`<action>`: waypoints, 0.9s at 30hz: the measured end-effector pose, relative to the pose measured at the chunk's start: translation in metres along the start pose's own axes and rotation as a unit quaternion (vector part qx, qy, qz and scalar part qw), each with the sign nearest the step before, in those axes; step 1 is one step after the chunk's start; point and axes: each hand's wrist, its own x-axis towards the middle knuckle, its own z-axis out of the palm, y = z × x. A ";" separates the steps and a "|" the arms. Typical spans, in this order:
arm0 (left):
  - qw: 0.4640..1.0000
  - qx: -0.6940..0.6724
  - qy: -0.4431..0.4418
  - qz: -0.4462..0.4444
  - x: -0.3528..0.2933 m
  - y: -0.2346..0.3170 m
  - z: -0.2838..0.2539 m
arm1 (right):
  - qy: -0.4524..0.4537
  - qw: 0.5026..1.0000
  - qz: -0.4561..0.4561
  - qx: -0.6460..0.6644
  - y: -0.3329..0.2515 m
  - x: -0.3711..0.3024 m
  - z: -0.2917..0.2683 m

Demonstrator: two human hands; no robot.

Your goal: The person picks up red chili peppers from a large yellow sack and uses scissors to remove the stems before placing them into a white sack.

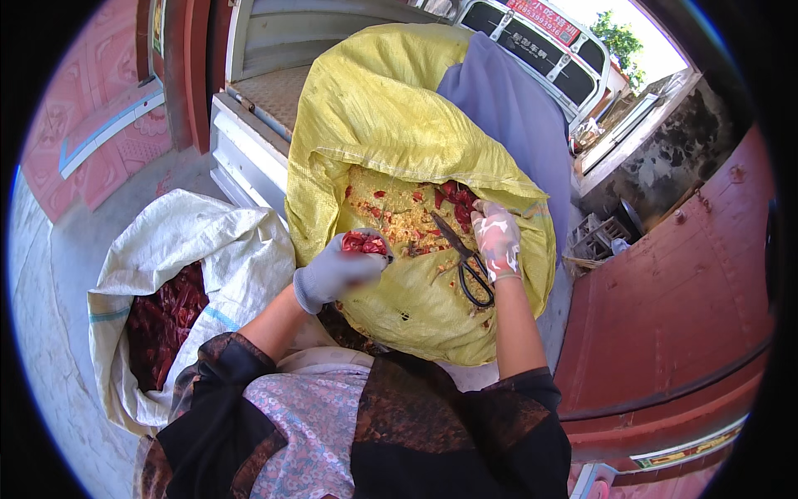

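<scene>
My left hand (339,270), in a grey knitted glove, is closed round a small bunch of dried red chilies (364,243), over the near left side of the yellow woven sack (391,96). My right hand (496,237), in a white and reddish patterned glove, has its fingers closed at more dried red chilies by the sack's right inner edge. Black-handled scissors (463,254) lie beside this hand, blades pointing up and left. Yellow seeds (391,200) and red chili scraps cover the sack's hollow. Part of the right fingertips is hidden.
At my left stands a white woven sack (241,241) filled with dark red dried chilies (166,320). Behind the yellow sack are a vehicle's cargo bed (270,100) and a purple-grey cloth (507,100). A red metal gate (665,308) stands at the right.
</scene>
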 end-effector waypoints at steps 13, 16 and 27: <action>0.998 -0.065 0.019 0.017 0.005 -0.003 0.008 | -0.005 0.997 -0.020 0.079 0.048 0.030 0.067; 0.990 -0.137 0.031 0.008 0.003 0.000 0.017 | -0.070 0.991 0.013 0.109 -0.032 -0.013 -0.017; 0.993 -0.085 0.063 -0.043 0.005 0.003 0.020 | 0.072 0.968 -0.108 0.216 -0.122 -0.102 -0.033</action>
